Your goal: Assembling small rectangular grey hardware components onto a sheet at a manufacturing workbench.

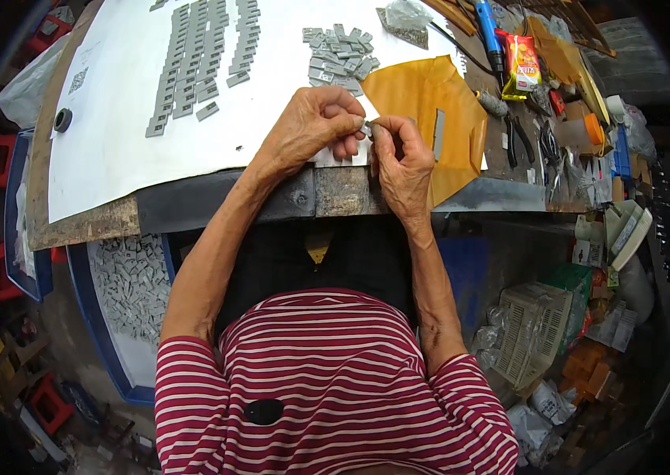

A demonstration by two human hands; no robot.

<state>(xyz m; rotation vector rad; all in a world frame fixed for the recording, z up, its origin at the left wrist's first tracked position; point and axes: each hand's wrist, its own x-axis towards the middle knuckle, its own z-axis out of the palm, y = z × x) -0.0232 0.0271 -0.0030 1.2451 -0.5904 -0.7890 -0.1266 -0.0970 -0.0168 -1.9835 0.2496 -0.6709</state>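
Note:
Near the front edge of the table, both hands meet at a small grey block-like piece (366,129). My left hand (315,127) pinches it between thumb and fingers. From the other side, my right hand (404,162) has its thumb and forefinger closed on the same piece; its finer details are hidden by the fingertips. Just beyond the hands lies a loose pile of flat grey pieces (340,59). Farther left, similar pieces stand in long rows (192,59) on the white sheet (113,142). A brown paper sheet (406,87) lies beside my right hand, with a grey strip (438,131) on it.
A clear bag of tiny parts (404,25) lies at the back. On the right are a blue electric screwdriver (490,36), a red and yellow packet (521,67) and pliers (518,141). Below the table at left, a blue tray (105,340) holds many grey pieces.

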